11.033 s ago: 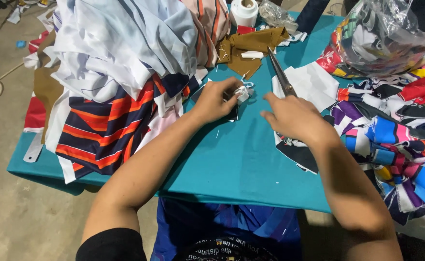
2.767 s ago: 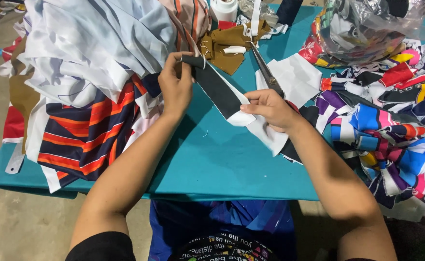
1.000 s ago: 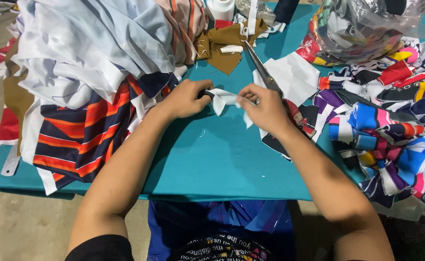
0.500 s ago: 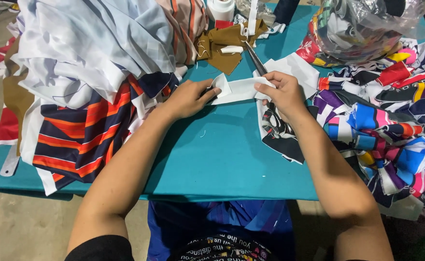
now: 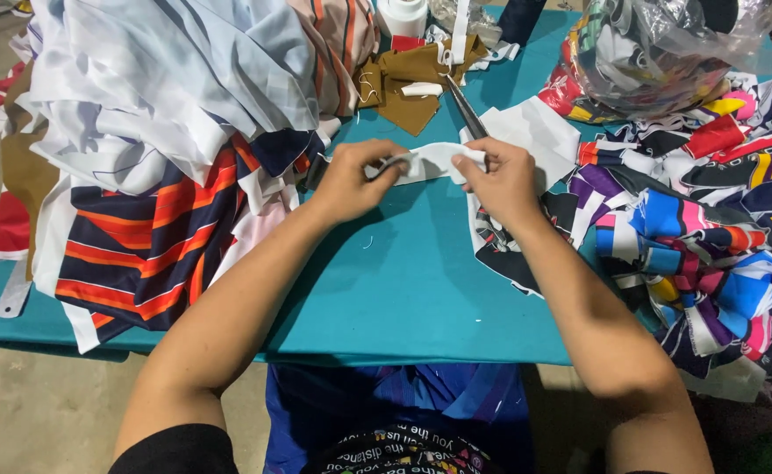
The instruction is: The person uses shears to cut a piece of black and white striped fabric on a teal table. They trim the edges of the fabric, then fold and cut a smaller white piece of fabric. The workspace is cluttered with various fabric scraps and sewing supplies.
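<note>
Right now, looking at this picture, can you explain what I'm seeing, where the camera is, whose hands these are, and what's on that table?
There is no machine here. The camera sits on a person's head and looks down, so the two bare arms reaching forward are that person's own.

The left hand and the right hand each pinch one end of a small white fabric strip, holding it between them just above a table covered in teal cloth.

To the left lies a big fabric pile: white and pale blue pieces on top, navy with orange stripes underneath. To the right is a heap of multicoloured printed scraps, and behind it a clear plastic bag stuffed with more. At the far edge are brown fabric pieces, a white roll and scissors.
</note>
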